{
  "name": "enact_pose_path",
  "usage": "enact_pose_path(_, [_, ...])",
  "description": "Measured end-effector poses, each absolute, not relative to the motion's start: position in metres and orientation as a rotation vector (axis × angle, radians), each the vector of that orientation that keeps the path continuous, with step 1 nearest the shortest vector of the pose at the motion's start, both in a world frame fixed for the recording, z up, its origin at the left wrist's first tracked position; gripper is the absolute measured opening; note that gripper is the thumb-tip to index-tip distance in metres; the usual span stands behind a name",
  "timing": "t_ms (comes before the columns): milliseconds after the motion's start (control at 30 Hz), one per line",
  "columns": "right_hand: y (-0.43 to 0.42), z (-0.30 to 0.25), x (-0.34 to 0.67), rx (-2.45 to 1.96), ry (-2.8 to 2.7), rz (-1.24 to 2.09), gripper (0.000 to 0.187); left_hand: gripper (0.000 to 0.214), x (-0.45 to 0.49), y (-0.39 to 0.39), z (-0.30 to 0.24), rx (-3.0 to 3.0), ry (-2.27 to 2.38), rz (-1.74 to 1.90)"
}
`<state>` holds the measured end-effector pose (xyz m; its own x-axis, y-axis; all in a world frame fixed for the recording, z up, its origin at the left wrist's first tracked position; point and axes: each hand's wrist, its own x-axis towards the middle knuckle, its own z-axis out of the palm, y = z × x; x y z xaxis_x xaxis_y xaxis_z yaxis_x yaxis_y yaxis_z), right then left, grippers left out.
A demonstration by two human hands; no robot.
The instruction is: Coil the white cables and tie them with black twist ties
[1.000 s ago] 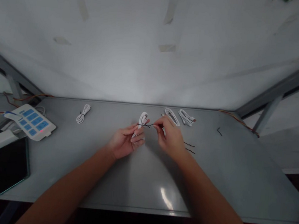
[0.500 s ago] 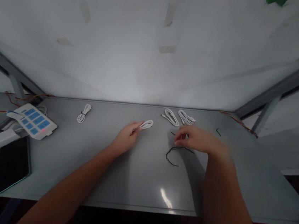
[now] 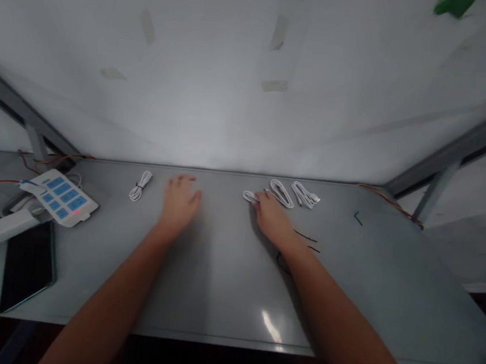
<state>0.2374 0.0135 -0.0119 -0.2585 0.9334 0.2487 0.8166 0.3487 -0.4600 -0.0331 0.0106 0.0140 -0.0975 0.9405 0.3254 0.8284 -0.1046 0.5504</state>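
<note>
My right hand (image 3: 271, 215) grips a coiled white cable (image 3: 250, 196) at the middle of the grey table; the fingers cover part of the coil. Just behind it lie a looped white cable (image 3: 282, 193) and a white USB cable (image 3: 305, 195). My left hand (image 3: 180, 201) is empty, its fingers apart, over the table to the right of a bundled white cable (image 3: 140, 187) with a dark tie round it. Black twist ties (image 3: 305, 235) lie beside my right forearm, which hides part of one.
At the left a white power strip (image 3: 78, 188) with blue sockets stands near a white adapter (image 3: 11, 225) and a dark tablet (image 3: 28, 268). A short black tie (image 3: 358, 218) lies at the right. A white wall (image 3: 215, 115) rises behind the table.
My left hand has let go of the coiled cable and moved left. My right hand has moved left from the black ties and now holds that cable, which sits slightly further right.
</note>
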Motion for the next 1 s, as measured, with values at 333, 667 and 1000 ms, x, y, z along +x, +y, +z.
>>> enact_pose_path(333, [0.012,0.000,0.263,-1.794,-1.945,-0.059,0.025,0.043,-0.112,0.020,0.014,1.479,2.767,0.608])
enact_pose_path(667, [-0.012,0.009,0.219,-1.145,-1.576,1.192,0.033,0.011,0.007,-0.007,0.014,1.957,1.503,1.128])
enact_pose_path(1000, [-0.011,0.009,0.206,-1.048,-1.089,1.396,0.033,0.030,0.031,-0.026,0.009,1.960,1.059,1.189])
